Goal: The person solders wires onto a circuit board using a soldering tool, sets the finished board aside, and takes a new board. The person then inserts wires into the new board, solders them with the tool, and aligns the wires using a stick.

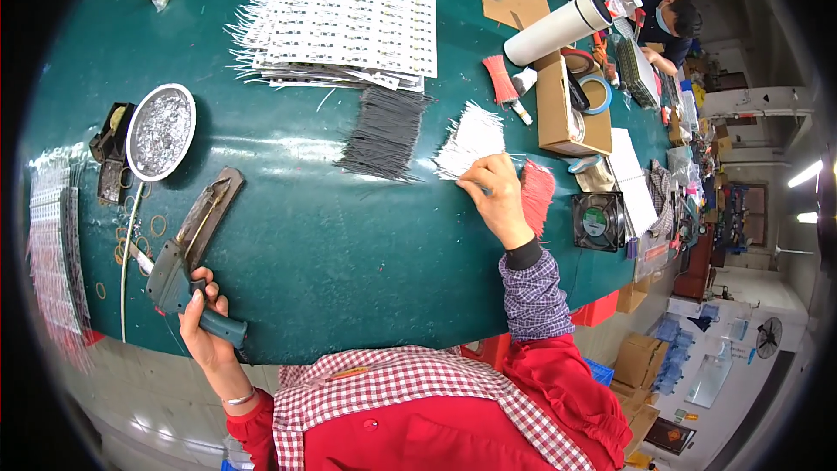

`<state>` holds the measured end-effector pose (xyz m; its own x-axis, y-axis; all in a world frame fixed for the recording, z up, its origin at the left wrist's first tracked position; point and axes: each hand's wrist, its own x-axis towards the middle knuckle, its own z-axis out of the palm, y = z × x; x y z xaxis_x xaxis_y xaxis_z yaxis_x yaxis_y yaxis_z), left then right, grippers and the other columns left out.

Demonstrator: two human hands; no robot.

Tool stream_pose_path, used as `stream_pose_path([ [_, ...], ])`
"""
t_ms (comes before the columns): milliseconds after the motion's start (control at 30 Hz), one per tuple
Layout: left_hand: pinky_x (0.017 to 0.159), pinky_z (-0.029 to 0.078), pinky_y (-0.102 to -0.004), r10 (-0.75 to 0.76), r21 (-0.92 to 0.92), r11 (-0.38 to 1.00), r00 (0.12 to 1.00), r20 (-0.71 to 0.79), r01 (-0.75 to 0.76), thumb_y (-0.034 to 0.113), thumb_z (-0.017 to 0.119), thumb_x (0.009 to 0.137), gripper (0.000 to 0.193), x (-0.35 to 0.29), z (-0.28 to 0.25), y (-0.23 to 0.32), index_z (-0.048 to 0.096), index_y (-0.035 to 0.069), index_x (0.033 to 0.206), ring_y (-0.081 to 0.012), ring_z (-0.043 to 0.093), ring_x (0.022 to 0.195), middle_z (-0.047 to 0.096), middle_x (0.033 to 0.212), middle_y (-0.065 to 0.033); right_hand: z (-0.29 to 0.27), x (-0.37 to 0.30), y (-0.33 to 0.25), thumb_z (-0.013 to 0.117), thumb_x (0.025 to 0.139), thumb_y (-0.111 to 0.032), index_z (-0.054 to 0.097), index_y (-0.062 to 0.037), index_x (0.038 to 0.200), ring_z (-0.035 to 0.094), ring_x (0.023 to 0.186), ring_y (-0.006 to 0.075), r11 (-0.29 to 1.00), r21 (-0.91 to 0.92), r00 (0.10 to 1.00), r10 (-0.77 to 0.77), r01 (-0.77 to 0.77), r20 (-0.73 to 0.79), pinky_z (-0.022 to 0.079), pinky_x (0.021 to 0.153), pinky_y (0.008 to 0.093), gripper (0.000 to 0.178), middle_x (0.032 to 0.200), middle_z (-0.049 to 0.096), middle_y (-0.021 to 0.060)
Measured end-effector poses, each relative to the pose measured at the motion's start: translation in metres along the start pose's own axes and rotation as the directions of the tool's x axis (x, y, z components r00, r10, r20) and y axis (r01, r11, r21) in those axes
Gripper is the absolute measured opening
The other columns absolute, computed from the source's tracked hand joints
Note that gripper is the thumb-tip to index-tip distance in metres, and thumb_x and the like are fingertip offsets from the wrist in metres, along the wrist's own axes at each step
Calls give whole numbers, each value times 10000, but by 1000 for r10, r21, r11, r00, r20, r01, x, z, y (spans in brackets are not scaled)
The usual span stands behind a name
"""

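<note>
Two hands are working well apart over the green-topped desk (331, 279). The left hand (206, 323), by the desk's near edge, is clasping a grey-green plastic pistol-grip tool (167, 282), likely by its handle for finger control. The right hand (499, 196) is touching a fanned bundle of thin white wires (473, 139), lying right of desk centre; whether a strand is being pinched, cannot tell. Bundles of thin black wires (384, 135) and thin red wires (538, 198) are flanking it, presumably keeping colours separate. Containers: a round white-rimmed bowl (150, 176), toward the left edge, is holding silvery flaky material (163, 126); an open brown cardboard box (593, 137), toward the right edge, is holding a blue tape ring (608, 93).
</note>
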<state>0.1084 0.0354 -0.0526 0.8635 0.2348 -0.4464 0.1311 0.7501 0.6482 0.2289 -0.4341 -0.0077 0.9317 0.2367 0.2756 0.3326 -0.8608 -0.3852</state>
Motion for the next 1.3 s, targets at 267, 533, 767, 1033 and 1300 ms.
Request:
stream_pose_path([
  [267, 663, 514, -265, 22, 12, 1000, 1000, -22, -22, 30, 622, 901, 389, -2, 8, 0, 544, -96, 1261, -146, 611, 898, 597, 1184, -169, -1, 14, -21, 840, 665, -23, 721, -55, 912, 574, 916, 282, 996, 61, 982, 80, -70, -169, 470, 795, 387, 276, 922, 633, 82],
  [533, 667, 516, -270, 34, 22, 999, 998, -45, -33, 48, 662, 880, 389, -4, 14, -2, 577, -74, 1238, -152, 614, 901, 624, 1150, -156, 54, 58, -73, 893, 615, -143, 639, -72, 1112, 499, 1124, 336, 964, 199, 976, -198, 177, 89, 438, 973, 436, 563, 1183, 545, 115],
  [767, 651, 523, -271, 42, 34, 999, 997, -58, -40, 60, 685, 866, 400, -4, 15, -2, 577, -55, 1233, -159, 614, 894, 626, 1119, -151, 67, 80, -49, 857, 664, -85, 633, -49, 904, 510, 965, 312, 987, 83, 985, -124, 134, -122, 445, 831, 409, 330, 963, 569, 90],
  [1033, 645, 535, -281, 44, 17, 999, 997, -64, -43, 45, 671, 864, 395, -6, 16, -2, 566, -54, 1232, -163, 625, 883, 623, 1120, -159, 53, 127, -31, 786, 831, -161, 642, -6, 1031, 589, 959, 284, 964, 251, 943, 163, -89, -292, 481, 826, 375, 291, 1024, 617, 145],
  [1300, 644, 539, -290, 64, 40, 997, 994, -87, -60, 57, 673, 851, 400, -10, 23, -2, 573, -55, 1221, -165, 627, 876, 627, 1119, -162, 63, 177, 27, 748, 881, -156, 655, 83, 1098, 672, 723, 153, 729, 516, 854, 521, -450, 10, 525, 673, 284, 336, 835, 729, 87],
])
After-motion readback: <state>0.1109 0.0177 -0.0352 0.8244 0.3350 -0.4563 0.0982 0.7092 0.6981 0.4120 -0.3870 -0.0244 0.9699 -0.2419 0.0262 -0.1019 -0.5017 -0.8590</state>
